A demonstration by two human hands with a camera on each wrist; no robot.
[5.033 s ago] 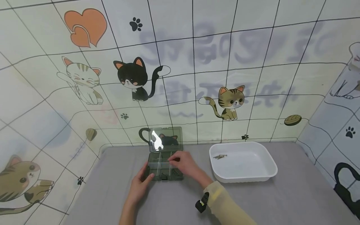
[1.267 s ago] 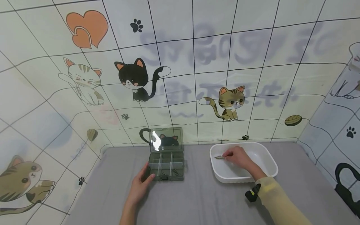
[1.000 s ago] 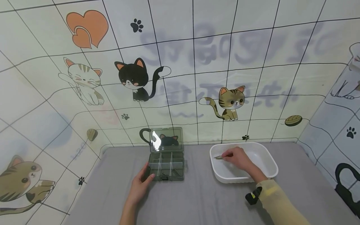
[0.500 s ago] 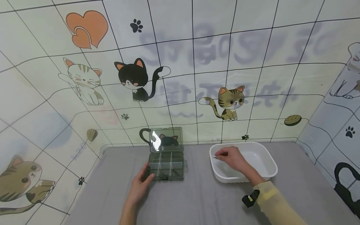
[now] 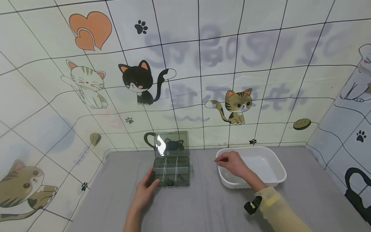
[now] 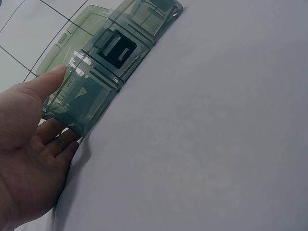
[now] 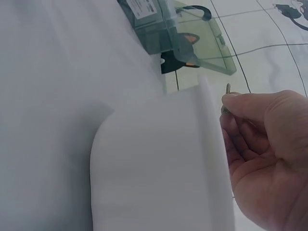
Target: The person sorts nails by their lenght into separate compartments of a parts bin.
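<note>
A translucent green compartment box (image 5: 171,170) stands on the grey cloth with its lid (image 5: 171,144) raised at the back. My left hand (image 5: 144,190) holds the box's front left corner, thumb against the front and fingers along the side. Several thin screws (image 5: 181,177) lie in its front right compartment. Over the left rim of the white tray (image 5: 278,174), my right hand (image 5: 234,163) pinches a small screw (image 7: 228,88) between thumb and fingertips. Its threaded tip points up past the thumb in the right wrist view; the curled fingers hide part of it.
Grey cloth (image 5: 200,199) covers the table, with the tray to the right of the box. Close behind both rises a white wall sheet (image 5: 191,80) printed with cats and grid lines. A black device (image 5: 252,205) is strapped to my right wrist.
My right hand was over the box, then among screws in the tray; it has since moved left to the rim with a screw. No screws show in the tray now. The left hand stays put.
</note>
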